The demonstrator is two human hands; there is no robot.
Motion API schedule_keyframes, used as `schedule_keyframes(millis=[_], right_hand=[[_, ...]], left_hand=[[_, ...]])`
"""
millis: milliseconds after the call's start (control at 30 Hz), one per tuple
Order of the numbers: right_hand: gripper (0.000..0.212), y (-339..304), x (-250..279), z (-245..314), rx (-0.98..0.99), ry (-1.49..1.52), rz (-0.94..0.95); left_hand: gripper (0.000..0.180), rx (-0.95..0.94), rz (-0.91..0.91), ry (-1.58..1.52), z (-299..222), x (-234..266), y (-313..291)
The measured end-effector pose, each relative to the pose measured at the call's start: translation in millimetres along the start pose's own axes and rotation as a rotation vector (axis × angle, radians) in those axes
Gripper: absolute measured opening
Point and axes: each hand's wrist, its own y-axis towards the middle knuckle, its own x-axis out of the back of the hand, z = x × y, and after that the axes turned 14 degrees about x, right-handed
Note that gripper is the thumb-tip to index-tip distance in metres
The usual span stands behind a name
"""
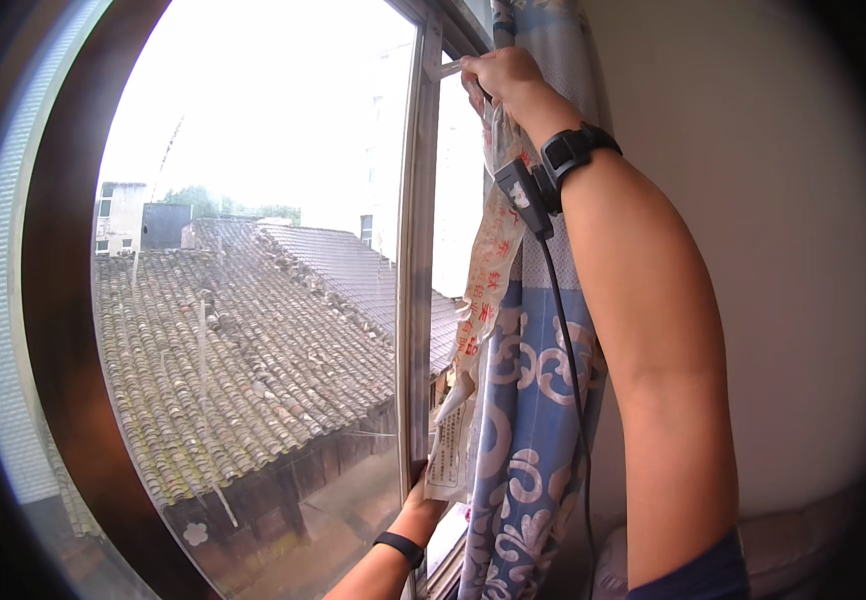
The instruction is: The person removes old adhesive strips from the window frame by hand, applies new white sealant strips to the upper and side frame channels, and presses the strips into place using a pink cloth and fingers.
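Observation:
A long, crumpled strip of protective film [493, 262] with red print hangs down beside the upright metal window frame [414, 250]. My right hand [505, 76] is raised to the top of the frame, its fingers closed on the film's upper end; a short stretched piece of film runs from the fingertips to the frame. Low on the same upright, my left hand [427, 500] is against the frame, just below the strip's lower end. The frame and the film hide most of its fingers.
A blue patterned curtain [538, 400] hangs right behind the film. From a black device [525, 200] at my right wrist, a dark cable [575, 390] runs down. Glass [253, 400] fills the left, with tiled roofs [233, 340] outside. A plain wall [753, 200] stands at right.

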Motion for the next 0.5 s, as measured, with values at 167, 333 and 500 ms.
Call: schedule_keyframes(millis=[167, 333, 500], right_hand=[[0.03, 15, 1, -19, 0.037, 0.063, -0.06], [0.029, 23, 14, -20, 0.075, 0.008, -0.051], [0.027, 35, 29, -18, 0.098, 0.008, -0.078]], left_hand=[[0.026, -0.104, 0.127, 0.015, -6, -20, -3], [0.028, -0.118, 0.055, 0.092, -1, -3, -1], [0.03, -0.089, -0.445, 0.061, 11, 3, -2]])
